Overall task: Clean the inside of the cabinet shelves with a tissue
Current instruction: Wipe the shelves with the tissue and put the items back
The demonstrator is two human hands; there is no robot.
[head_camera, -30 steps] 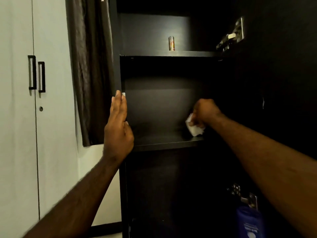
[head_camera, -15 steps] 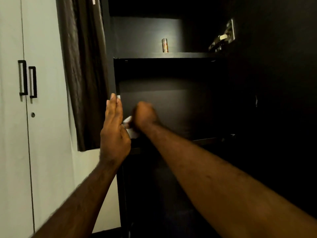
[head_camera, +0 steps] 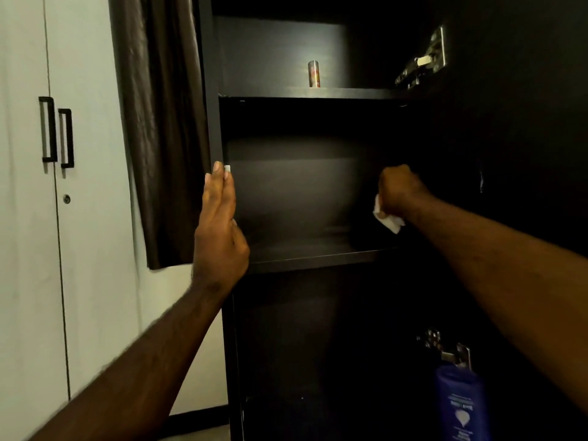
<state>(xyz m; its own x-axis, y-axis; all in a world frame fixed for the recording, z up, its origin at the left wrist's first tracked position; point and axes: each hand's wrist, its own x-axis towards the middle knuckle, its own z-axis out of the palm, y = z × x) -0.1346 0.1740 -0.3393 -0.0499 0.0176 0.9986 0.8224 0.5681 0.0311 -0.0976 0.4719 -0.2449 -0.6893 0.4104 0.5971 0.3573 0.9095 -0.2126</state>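
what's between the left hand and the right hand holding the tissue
In the head view, nothing stands between the left hand and the right hand gripping the crumpled white tissue: only the bare dark shelf board and dark back panel.

1. Setting: home interior, likely a bedroom.
2. White double-door wardrobe [head_camera: 28, 218] with black bar handles [head_camera: 47, 128]; dark brown fabric curtain [head_camera: 159, 122] hangs beside it.
3. Tall black wooden cabinet [head_camera: 318, 256], shelves exposed; blue plastic bottle [head_camera: 461, 405] low inside.
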